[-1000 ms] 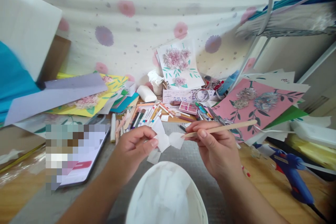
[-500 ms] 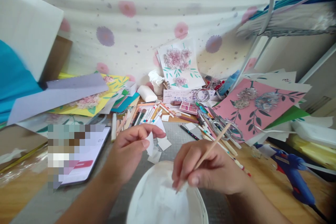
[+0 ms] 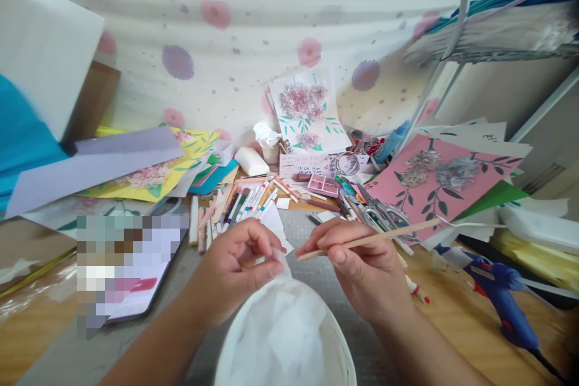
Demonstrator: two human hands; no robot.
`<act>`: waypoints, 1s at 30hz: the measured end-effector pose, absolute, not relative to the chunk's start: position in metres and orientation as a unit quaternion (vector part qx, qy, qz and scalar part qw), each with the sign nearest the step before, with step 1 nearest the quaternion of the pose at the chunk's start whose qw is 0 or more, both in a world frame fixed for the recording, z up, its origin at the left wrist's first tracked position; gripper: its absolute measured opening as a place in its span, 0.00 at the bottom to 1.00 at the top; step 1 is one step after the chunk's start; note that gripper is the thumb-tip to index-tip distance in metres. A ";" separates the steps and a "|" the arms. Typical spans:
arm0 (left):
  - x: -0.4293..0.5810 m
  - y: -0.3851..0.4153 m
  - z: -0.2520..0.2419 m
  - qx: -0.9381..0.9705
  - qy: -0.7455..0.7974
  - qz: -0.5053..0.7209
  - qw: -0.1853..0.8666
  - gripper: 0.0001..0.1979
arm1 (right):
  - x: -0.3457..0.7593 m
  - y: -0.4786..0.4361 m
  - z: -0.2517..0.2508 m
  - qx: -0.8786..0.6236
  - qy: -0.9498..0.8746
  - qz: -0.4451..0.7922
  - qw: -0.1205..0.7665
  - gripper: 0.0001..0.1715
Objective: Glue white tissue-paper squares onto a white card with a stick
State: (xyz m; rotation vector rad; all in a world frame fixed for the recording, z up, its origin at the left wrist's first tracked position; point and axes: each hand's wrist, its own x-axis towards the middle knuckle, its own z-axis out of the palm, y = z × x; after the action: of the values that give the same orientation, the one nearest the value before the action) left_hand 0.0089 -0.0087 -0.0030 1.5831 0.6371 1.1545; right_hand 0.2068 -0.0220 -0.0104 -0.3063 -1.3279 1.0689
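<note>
My left hand (image 3: 246,265) pinches a small thin white paper square (image 3: 281,262) between thumb and fingers, just above the far rim of a white bowl-like container (image 3: 346,353). Thin white paper pieces (image 3: 289,338) fill much of that container at the bottom middle. My right hand (image 3: 357,259) is closed on a slim wooden stick (image 3: 389,234), held nearly level with its tip pointing left toward the paper in my left hand. The stick's tip is apart from that paper. Beyond my left hand, white paper (image 3: 274,224) lies on the grey mat (image 3: 301,230).
Markers and pencils (image 3: 253,199) crowd the back of the mat beside a small pink palette (image 3: 322,184). Scissors (image 3: 384,211) lie to the right, near a pink flower card (image 3: 446,175) and a blue glue gun (image 3: 506,295). A phone (image 3: 149,289) rests on the left.
My right hand has risen out of the container and turned the stick from steep to nearly level. My left hand has lowered its paper square toward the container's rim.
</note>
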 end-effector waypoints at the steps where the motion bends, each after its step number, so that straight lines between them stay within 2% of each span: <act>1: 0.009 -0.009 -0.003 0.658 0.271 0.482 0.512 0.08 | 0.206 -0.023 -0.010 -0.138 -0.588 0.463 0.649 0.07; 5: 0.010 -0.009 0.000 0.675 0.314 0.476 0.468 0.08 | 0.205 -0.027 -0.007 -0.141 -0.616 0.436 0.641 0.09; 8: 0.009 -0.008 0.001 0.708 0.318 0.453 0.438 0.03 | 0.205 -0.028 -0.005 -0.143 -0.634 0.412 0.638 0.10; 21: 0.010 -0.010 0.008 0.757 0.317 0.450 0.351 0.06 | 0.203 -0.028 -0.004 -0.156 -0.645 0.390 0.639 0.11; 30: 0.011 -0.011 0.004 0.781 0.324 0.421 0.329 0.05 | 0.203 -0.031 0.000 -0.171 -0.664 0.357 0.634 0.10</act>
State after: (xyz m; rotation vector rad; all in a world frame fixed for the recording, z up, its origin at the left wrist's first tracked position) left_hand 0.0110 -0.0110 0.0043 2.0429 0.8471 1.1029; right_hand 0.2028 -0.0306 0.0000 -0.3898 -1.5184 0.8173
